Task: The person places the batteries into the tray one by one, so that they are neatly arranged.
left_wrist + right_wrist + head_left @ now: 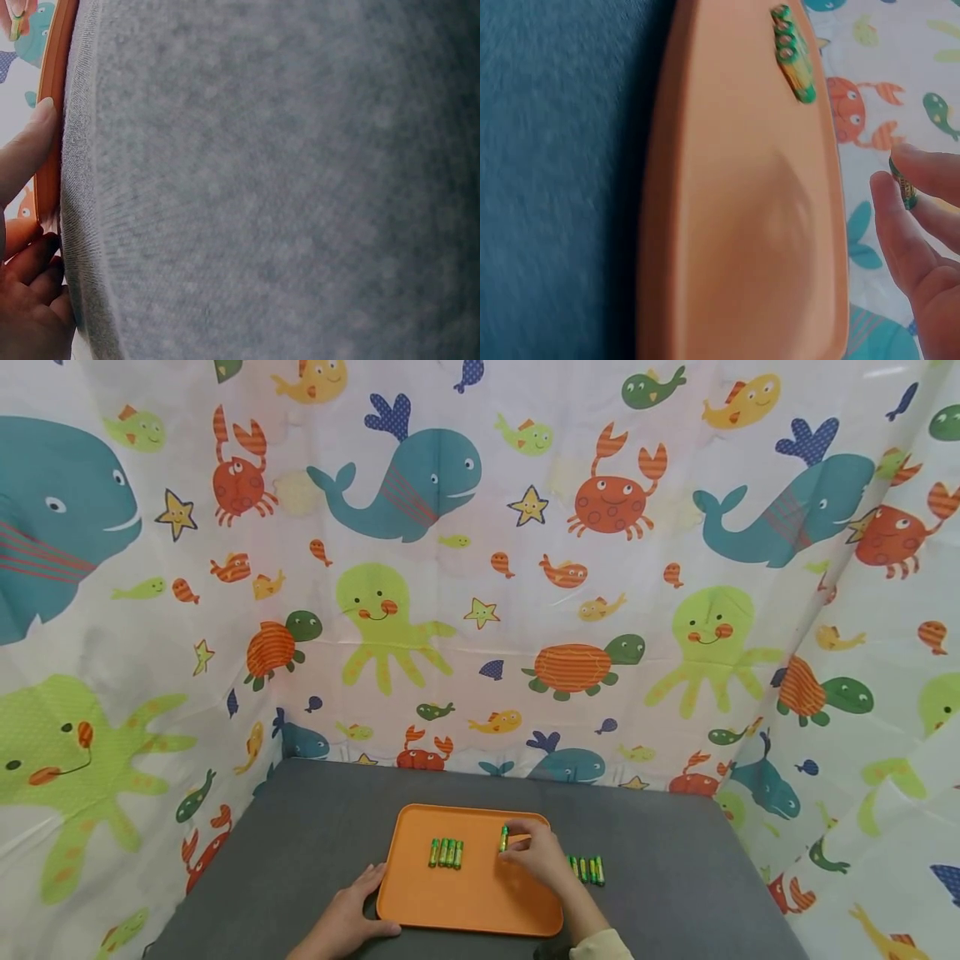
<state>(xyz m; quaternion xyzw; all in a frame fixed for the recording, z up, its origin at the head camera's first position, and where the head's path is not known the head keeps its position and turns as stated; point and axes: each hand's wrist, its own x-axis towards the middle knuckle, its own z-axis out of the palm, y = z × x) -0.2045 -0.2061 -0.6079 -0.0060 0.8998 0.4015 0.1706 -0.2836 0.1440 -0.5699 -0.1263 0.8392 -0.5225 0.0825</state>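
Observation:
My right hand pinches a small green-and-yellow battery upright between thumb and fingertips, over the right half of an orange tray. In the right wrist view that battery shows between the fingertips, above the tray's surface. Several matching batteries sit side by side in a row on the tray's left half. My left hand holds the tray's near left corner, fingers along the left side and thumb at the front edge. From the left wrist, the thumb presses the tray's outer wall.
Several more green batteries lie in a row on the dark grey table, just right of the tray. A curtain printed with sea animals surrounds the table at the back and sides. Grey fabric fills most of the left wrist view.

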